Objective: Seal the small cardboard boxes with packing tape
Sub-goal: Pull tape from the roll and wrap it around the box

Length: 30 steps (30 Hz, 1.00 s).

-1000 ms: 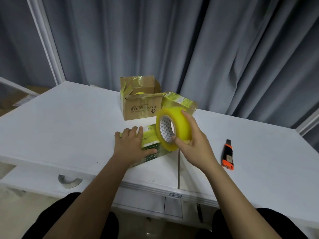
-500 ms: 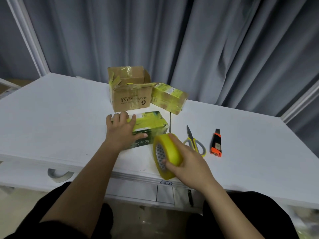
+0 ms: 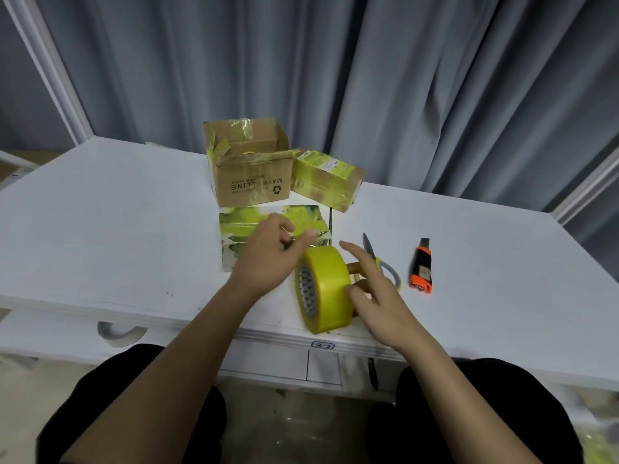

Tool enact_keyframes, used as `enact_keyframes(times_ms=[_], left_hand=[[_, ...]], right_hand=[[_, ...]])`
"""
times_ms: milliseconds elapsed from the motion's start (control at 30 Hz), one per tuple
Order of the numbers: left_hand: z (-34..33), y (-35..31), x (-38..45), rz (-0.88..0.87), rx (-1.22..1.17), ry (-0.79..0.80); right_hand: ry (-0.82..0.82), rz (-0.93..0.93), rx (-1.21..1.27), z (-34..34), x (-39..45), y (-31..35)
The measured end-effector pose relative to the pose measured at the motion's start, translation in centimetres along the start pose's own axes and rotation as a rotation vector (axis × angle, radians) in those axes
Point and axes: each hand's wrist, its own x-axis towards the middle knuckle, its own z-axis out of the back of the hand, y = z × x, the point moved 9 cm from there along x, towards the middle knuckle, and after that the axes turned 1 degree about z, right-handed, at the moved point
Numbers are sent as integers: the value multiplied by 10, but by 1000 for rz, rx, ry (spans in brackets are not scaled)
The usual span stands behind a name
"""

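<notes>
Yellow tape roll [image 3: 326, 289] stands on edge at the white desk's [image 3: 117, 209] front lip, right above a tiny "2-2" sticker [image 3: 323, 345]. Right hand [image 3: 375, 296] rests loose, open fingers on its side; left hand [image 3: 268, 256] pinches at the roll's top, just before the green box [image 3: 254, 222]. Behind that, a brown carton [image 3: 253, 185] reads "MAYBELLINE NEW YORK" upside down.

A small packing station, probably a staged recording room. A white bench [image 3: 100, 209] with labelled drawers beneath stands before floor-length grey curtains [image 3: 368, 78] framed by white posts. Far on it sit an open brown carton [image 3: 251, 185] and taped boxes [image 3: 326, 179]; to the right lie scissors [image 3: 375, 259] and an orange utility knife [image 3: 422, 269].
</notes>
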Motion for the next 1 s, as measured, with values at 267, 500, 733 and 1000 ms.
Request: enact_keyframes(times_ms=[267, 500, 733, 1000], left_hand=[[-34, 14, -26, 289, -390, 199], [-41, 20, -41, 429, -593, 233], [-12, 28, -29, 363, -478, 82], [28, 30, 15, 248, -316, 0]], right_hand=[[-150, 51, 192, 29, 44, -23], [270, 232, -798, -9, 113, -38], [-9, 394, -1022, -4, 113, -31], [-46, 371, -899, -8, 124, -27]])
